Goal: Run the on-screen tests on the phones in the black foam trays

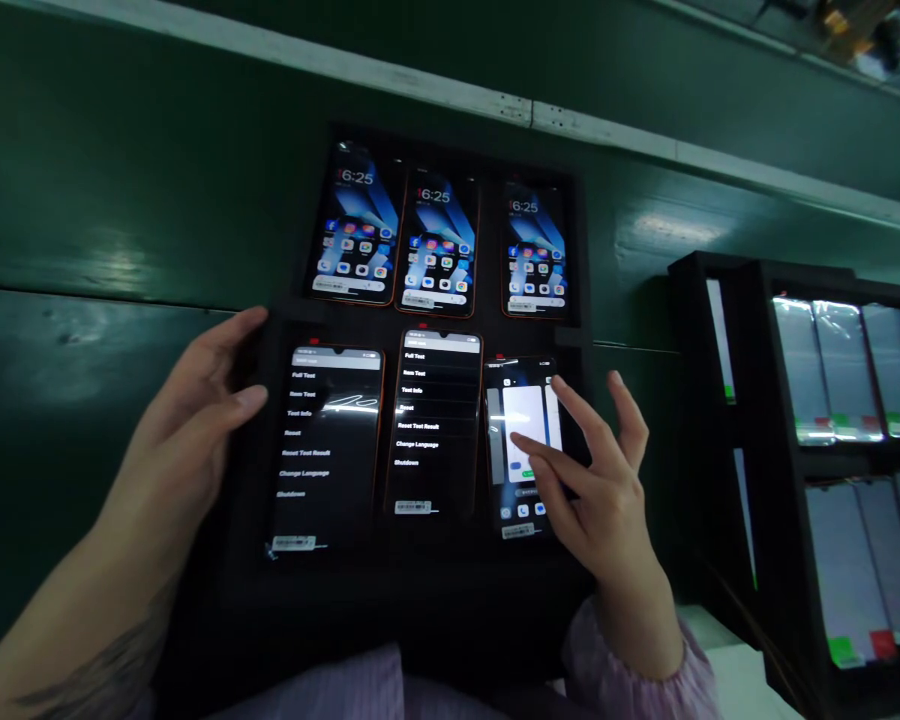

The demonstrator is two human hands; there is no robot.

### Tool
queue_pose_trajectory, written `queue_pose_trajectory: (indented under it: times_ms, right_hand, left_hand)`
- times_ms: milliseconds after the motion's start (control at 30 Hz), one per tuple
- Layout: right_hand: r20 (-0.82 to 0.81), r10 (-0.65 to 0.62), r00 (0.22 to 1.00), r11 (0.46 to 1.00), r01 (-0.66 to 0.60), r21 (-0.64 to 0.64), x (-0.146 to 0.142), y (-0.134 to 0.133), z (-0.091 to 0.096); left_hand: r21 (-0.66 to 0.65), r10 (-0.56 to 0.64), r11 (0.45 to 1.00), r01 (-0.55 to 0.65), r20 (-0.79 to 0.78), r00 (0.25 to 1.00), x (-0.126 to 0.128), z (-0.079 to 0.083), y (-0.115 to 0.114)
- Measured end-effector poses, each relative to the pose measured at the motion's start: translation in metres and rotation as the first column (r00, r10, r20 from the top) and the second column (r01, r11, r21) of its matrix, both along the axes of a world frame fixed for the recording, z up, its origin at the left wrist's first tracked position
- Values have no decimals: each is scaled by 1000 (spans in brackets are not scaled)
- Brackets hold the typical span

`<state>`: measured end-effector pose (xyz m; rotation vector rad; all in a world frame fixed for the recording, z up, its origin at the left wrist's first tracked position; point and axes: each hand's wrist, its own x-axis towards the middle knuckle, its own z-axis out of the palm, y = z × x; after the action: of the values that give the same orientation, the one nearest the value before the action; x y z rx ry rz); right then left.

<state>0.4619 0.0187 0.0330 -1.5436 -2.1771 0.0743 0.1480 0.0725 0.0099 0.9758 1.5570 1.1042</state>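
Several lit smartphones lie in two rows in a black tray (247,570). My right hand (600,480) is over the front right smartphone (521,430), whose screen shows app cards; the index finger touches or hovers just above it, and the other fingers are spread. My left hand (187,410) rests at the tray's left edge, thumb and fingers apart, holding no phone. Beside it, the front left smartphone (330,420) shows a test menu, as does the front middle smartphone (435,420). The back row, such as the back left smartphone (356,225), displays home screens reading 6:25.
On the right stands another black tray (780,460) with several bright-screened phones (840,360) bearing red and green stickers. A pale strip (420,80) crosses the green table (120,200) behind the tray. Shiny items (877,40) sit at the far right corner.
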Motion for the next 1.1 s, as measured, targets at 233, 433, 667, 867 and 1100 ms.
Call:
queue_pose_trajectory:
  times_ms: [233, 433, 667, 867, 1100]
  right_hand:
    - [-6, -31, 1000, 999, 31, 33, 1, 0, -2]
    - [-62, -161, 985, 983, 165, 75, 2, -1, -5]
    - [-35, -68, 997, 996, 70, 53, 0, 0, -6]
    - [-97, -100, 990, 995, 102, 17, 2, -1, -5]
    - [-503, -261, 824, 964, 200, -173, 11, 6, -25]
  left_hand:
    - [7, 17, 1000, -17, 11, 1000, 4, 0, 0]
    - [-1, 33, 999, -33, -5, 999, 4, 0, 0]
    - [-6, 26, 1000, -27, -43, 999, 4, 0, 0]
    - [-22, 41, 999, -44, -99, 994, 6, 5, 3]
    - [-11, 0, 1000, -2, -152, 988, 11, 0, 31]
